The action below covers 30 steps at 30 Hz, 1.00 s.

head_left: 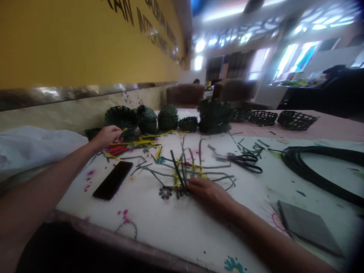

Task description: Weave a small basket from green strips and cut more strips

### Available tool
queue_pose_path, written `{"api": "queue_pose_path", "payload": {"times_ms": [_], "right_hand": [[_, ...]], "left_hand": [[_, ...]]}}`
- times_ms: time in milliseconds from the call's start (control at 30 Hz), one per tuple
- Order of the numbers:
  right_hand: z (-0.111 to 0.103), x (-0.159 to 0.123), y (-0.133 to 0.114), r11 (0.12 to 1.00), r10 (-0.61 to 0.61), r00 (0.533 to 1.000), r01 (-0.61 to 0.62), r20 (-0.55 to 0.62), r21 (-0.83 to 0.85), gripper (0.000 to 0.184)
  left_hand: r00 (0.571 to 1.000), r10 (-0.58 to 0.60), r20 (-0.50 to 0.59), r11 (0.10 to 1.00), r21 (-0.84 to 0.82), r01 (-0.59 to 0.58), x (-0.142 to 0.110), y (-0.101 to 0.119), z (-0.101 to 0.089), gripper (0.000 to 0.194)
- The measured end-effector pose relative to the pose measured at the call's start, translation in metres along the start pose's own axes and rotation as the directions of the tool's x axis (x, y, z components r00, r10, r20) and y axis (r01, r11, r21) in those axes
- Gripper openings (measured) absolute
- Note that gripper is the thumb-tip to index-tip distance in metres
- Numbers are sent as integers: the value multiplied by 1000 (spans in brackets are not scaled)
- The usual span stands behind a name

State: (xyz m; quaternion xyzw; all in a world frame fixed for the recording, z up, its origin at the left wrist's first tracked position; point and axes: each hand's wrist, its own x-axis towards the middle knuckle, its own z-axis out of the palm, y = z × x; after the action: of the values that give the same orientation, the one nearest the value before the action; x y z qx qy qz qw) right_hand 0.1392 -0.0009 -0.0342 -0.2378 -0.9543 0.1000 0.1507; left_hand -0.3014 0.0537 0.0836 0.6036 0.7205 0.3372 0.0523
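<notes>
At the left, my left hand (109, 136) is closed in a pinch, with a short piece of yellow strip (124, 130) showing at its fingertips. Below and beside it lies a loose pile of yellow strips (145, 142) and red strips (117, 150). My right hand (209, 191) has its fingers together on the near right edge of an open lattice of dark green strips (183, 170), pressing it to the table. Yellow pieces (194, 167) show at several crossings of the lattice, and its long loose ends spread outward. My right fingertips are partly hidden.
A black phone (113, 180) lies left of the lattice. Scissors (246, 161) and green scraps (256, 148) are at its right. Farther right are a dark coil (301, 167) and a grey flat block (309, 226). Several dark woven baskets (167, 116) line the back.
</notes>
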Motion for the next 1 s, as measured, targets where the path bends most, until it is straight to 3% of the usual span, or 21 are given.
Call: {"api": "queue_pose_path", "payload": {"times_ms": [133, 233, 333, 400, 467, 500, 567, 667, 767, 867, 933, 1000], "right_hand": [[3, -9, 4, 992, -79, 997, 81, 25, -99, 56], [-3, -14, 3, 979, -54, 998, 57, 22, -194, 66], [-15, -14, 3, 964, -38, 999, 29, -27, -263, 64], [-20, -12, 6, 965, -12, 987, -31, -160, -259, 53], [-24, -11, 9, 966, 55, 931, -141, -360, -215, 33], [-26, -11, 9, 963, 91, 886, -194, -454, -185, 26], [-29, -12, 7, 969, 131, 792, -230, -596, -94, 23], [-36, -15, -7, 990, 139, 715, -94, -685, 102, 26], [-40, -17, -25, 965, 135, 744, 50, -654, 257, 29], [-40, -16, -34, 947, 175, 760, 44, -626, 319, 21], [-40, -15, -33, 927, 235, 760, 13, -606, 376, 14], [-39, -13, -28, 891, 278, 783, 5, -556, 453, 14]], "left_hand": [[981, 165, -100, 945, 300, -129, -23, 43, 12, 30], [975, 200, -98, 824, 555, -113, -22, 53, 5, 28], [984, 162, -80, 781, 619, -78, -15, 57, -11, 33], [972, 176, -154, 775, 631, -40, -18, 69, -19, 35], [903, 242, -354, 789, 614, 29, -31, 90, -19, 38], [874, 290, -389, 804, 595, -2, -42, 103, -16, 39], [853, 437, -285, 809, 540, -234, -70, 130, -3, 37], [785, 619, -27, 745, 337, -576, -118, 166, 29, 33], [694, 719, 37, 673, 209, -709, -152, 191, 66, 22], [587, 809, 30, 579, 135, -804, -168, 205, 96, 17], [557, 831, -3, 556, 69, -829, -171, 208, 110, 13], [559, 829, -15, 559, -4, -829, -171, 206, 119, 10]]}}
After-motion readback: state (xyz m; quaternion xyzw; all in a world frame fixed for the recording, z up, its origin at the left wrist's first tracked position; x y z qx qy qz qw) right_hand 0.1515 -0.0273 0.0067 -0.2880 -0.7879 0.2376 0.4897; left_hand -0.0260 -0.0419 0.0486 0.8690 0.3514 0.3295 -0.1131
